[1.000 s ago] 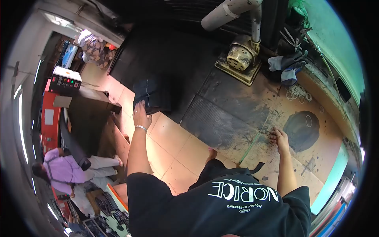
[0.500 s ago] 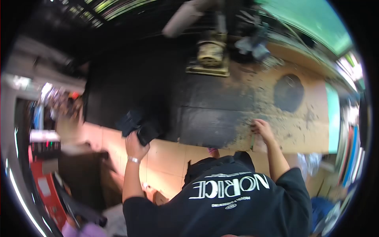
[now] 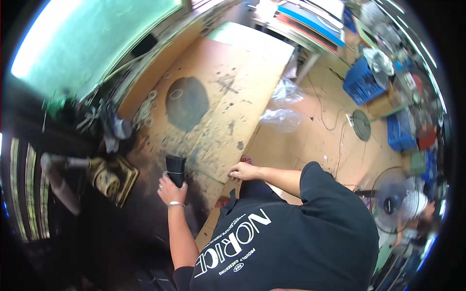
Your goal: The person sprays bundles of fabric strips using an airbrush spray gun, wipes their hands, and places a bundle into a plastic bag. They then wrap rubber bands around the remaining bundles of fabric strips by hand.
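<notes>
My left hand [image 3: 172, 189] is closed around the lower end of a black bundle [image 3: 175, 169], which looks like flat black pieces with a thin pale band around the middle. It is over the dark-smudged part of the cardboard-covered table [image 3: 252, 72]. Over the table's near edge, my right hand [image 3: 242, 171] has its fingers curled together; whatever may be between them is too small to make out. Beyond both hands, a round dark stain [image 3: 188, 105] marks the cardboard, with a thin ring [image 3: 175, 94] lying on it.
A yellowish motor-like machine [image 3: 108, 180] stands at the left of the table. Pale bands [image 3: 145, 110] lie along the back edge. Clear plastic bags [image 3: 284, 116] hang by the table's right side. Blue crates [image 3: 364, 81] and a fan [image 3: 390, 203] stand to the right.
My view has swung to the right, bringing the crates and fan into sight. My left hand has moved from the dark left part towards the stained cardboard, holding the black bundle.
</notes>
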The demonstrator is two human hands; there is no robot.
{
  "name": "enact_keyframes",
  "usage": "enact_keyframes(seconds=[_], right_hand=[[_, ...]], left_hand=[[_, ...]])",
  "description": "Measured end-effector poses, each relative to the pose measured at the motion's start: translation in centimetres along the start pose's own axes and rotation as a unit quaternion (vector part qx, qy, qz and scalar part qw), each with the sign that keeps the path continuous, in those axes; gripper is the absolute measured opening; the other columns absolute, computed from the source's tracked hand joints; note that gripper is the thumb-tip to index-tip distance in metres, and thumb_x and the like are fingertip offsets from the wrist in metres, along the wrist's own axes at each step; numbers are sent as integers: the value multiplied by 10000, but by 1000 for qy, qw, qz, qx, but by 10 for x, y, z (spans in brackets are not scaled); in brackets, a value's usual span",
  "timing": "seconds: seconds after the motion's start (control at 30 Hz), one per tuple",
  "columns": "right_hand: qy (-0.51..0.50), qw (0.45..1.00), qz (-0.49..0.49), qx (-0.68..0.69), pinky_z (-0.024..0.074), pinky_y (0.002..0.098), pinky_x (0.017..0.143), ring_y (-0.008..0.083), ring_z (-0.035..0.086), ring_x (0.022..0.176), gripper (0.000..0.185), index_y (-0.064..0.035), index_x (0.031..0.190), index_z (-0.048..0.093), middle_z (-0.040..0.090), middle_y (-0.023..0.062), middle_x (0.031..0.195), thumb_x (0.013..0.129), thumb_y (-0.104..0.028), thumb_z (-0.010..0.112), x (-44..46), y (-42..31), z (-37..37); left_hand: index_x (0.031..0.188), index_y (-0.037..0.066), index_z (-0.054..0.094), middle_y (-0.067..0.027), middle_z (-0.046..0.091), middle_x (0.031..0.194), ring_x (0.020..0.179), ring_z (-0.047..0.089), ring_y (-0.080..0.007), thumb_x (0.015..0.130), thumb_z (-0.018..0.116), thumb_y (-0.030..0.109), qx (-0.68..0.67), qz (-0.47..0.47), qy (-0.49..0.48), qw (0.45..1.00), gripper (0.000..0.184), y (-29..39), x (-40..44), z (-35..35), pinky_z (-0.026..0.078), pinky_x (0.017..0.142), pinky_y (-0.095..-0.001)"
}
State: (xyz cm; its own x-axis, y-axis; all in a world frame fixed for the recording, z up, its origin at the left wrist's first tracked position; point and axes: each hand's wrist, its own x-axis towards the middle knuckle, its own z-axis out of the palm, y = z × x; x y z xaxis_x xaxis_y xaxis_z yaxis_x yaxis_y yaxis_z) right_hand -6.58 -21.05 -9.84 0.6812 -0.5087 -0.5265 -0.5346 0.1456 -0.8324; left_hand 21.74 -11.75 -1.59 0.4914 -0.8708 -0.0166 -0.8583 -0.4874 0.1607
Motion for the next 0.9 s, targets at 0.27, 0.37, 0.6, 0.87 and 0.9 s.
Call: enact_keyframes(seconds=[0.27, 0.37, 0.6, 0.87, 0.9], right_hand=[[522, 794, -127, -283, 368, 476, 999, 307, 494, 1143, 534, -75, 1255, 497, 506, 144, 1231, 775, -212, 687, -92, 8, -140], [505, 786, -99, -343, 254, 536, 1075, 301, 347, 1316, 702, -78, 1349, 396, 355, 136, 1424, 751, -261, 717, -89, 17, -195], [-47, 960, 0, -277, 500, 407, 830, 320, 655, 887, 216, -61, 933, 692, 680, 185, 904, 777, -120, 554, -97, -23, -237], [70, 929, -292, 214, 463, 219, 706, 59, 570, 793, 161, 36, 1025, 665, 667, 37, 905, 885, -22, 609, -118, -166, -306], [86, 919, -338, 183, 466, 219, 717, 60, 574, 807, 169, 32, 1040, 663, 670, 36, 909, 891, -23, 606, -103, -180, -305]], left_hand=[[1231, 12, 445, -228, 574, 1106, 1007, 571, -421, 584, 834, 338, -55, -114, -31, 991, 822, 23, 27, 64, 467, 869, -482], [1226, 7, 458, -233, 565, 1132, 1027, 567, -409, 589, 833, 347, -71, -110, 26, 991, 814, 60, 45, 65, 463, 875, -479], [1385, 18, 340, -214, 443, 1334, 1182, 480, -378, 621, 826, 405, 61, -32, 2, 998, 984, 129, 70, 75, 400, 987, -437], [1452, 19, 255, -191, 425, 1370, 1275, 422, -286, 809, 720, 336, -699, 0, -41, 714, 854, 222, 60, -5, 298, 1075, -427], [1466, 35, 228, -187, 404, 1394, 1306, 386, -288, 857, 650, 381, -740, 45, -8, 671, 818, 229, 59, -30, 248, 1102, -446]])
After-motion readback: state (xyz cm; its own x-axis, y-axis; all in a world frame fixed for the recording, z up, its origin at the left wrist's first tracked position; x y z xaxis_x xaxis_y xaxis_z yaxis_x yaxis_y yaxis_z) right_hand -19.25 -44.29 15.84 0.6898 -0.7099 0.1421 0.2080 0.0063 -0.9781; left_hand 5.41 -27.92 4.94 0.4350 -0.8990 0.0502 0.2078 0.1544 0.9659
